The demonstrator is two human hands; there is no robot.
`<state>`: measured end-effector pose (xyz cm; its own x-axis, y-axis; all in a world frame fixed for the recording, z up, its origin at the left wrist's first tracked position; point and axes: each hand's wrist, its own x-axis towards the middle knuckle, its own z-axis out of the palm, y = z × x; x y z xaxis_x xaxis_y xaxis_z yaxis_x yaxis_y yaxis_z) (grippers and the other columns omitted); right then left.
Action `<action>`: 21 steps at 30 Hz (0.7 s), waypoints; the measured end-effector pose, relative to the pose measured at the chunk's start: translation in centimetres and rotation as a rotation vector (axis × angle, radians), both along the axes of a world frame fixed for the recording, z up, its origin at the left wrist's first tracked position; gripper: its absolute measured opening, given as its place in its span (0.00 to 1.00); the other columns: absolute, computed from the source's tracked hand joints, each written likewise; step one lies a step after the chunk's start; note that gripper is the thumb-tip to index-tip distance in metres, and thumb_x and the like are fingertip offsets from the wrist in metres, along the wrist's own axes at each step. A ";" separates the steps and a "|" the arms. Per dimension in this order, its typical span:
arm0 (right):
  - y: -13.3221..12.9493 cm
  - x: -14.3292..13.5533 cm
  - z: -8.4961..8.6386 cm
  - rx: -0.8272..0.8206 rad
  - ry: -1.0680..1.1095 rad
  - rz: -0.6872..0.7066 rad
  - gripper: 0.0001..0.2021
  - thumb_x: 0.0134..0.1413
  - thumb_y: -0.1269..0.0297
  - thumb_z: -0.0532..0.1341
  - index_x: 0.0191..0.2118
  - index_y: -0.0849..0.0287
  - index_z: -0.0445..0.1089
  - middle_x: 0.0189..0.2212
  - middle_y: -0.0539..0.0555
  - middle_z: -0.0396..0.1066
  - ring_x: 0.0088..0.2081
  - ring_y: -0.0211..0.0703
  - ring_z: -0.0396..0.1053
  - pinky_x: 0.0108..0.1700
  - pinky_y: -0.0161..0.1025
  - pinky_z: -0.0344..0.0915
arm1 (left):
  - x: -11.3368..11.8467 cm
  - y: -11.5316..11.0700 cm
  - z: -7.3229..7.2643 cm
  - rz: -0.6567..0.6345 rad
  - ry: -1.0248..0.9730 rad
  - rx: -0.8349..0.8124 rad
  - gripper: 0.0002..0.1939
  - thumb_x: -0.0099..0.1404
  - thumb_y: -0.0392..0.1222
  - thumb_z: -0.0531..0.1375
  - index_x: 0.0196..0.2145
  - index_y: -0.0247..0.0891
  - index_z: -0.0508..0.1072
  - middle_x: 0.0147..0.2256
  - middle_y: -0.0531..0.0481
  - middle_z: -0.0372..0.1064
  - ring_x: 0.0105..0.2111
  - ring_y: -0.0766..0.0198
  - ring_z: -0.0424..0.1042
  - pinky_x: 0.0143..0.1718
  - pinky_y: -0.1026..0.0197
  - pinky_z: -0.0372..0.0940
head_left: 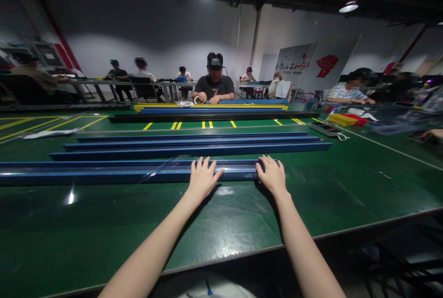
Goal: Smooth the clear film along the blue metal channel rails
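Note:
A long blue channel [104, 173] lies across the green table, running out of view at the left. My left hand [203, 177] rests on it with fingers spread, left of its right end. At that right end, my right hand [272, 174] touches the channel, fingers apart and bent over its edge. Neither hand is closed round anything that shows. Clear film [166, 167] lies over the channel to the left of my left hand. Just beyond are several shorter blue strips [194, 149], side by side.
Black strips [214, 116] and yellow strips [138, 107] lie farther back, before a seated person [214, 86]. A phone-like device [325, 128] with a strap and a yellow tray [341, 119] are at the right. The green table's front edge [224, 255] runs beneath my forearms.

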<state>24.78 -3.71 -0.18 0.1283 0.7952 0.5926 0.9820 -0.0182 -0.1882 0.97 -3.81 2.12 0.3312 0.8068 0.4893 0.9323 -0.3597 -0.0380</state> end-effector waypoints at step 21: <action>-1.1 -3.3 1.0 0.057 -0.088 0.260 0.15 0.57 0.62 0.47 0.40 0.59 0.69 0.43 0.55 0.71 0.46 0.44 0.65 0.46 0.41 0.56 | 0.8 -0.2 -0.2 -0.129 -0.118 -0.143 0.22 0.65 0.51 0.44 0.51 0.39 0.64 0.53 0.43 0.60 0.55 0.54 0.55 0.54 0.47 0.51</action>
<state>21.45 -4.86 0.82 -0.1301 0.7598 0.6370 0.9648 0.2450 -0.0951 1.75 -4.00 1.95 0.3836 0.8252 0.4145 0.8729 -0.4705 0.1289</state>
